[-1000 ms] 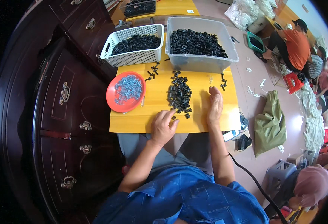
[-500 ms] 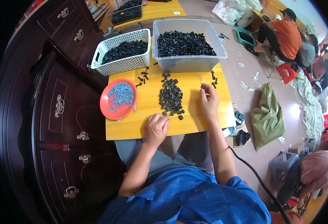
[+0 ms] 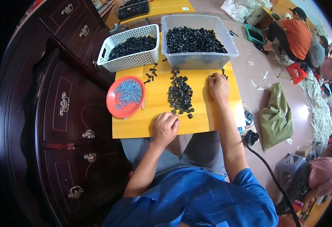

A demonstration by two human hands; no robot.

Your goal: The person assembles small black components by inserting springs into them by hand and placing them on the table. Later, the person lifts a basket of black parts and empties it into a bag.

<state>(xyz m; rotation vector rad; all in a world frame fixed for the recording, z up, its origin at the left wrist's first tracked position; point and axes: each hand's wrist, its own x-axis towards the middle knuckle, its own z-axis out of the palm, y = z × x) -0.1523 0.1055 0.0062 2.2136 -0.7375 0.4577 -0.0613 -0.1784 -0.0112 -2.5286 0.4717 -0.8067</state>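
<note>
My left hand (image 3: 166, 129) rests at the table's front edge, its fingers curled in; whatever they may hold is hidden. Just beyond it lies a loose pile of small black plastic parts (image 3: 180, 92). To the right of that pile, my right hand (image 3: 219, 88) is on the tabletop with thumb and fingers drawn together. I cannot make out what is between its fingertips. A red plate (image 3: 111, 105) full of small silvery-blue screws (image 3: 129, 93) sits at the left. Several longer black pieces (image 3: 151, 74) lie beyond the plate, and more are partly behind my right hand.
A white perforated basket (image 3: 130, 66) and a clear plastic bin (image 3: 200, 60), both holding black parts, stand at the back of the yellow table (image 3: 135, 130). Dark drawers (image 3: 65, 109) line the left. A green sack (image 3: 277, 117) and a black cable (image 3: 266, 181) are at right; people sit beyond.
My right hand has moved a little farther from me, its fingers drawing closer together over the small clear items there. My left hand stays by the front edge. The whole view has shifted slightly.
</note>
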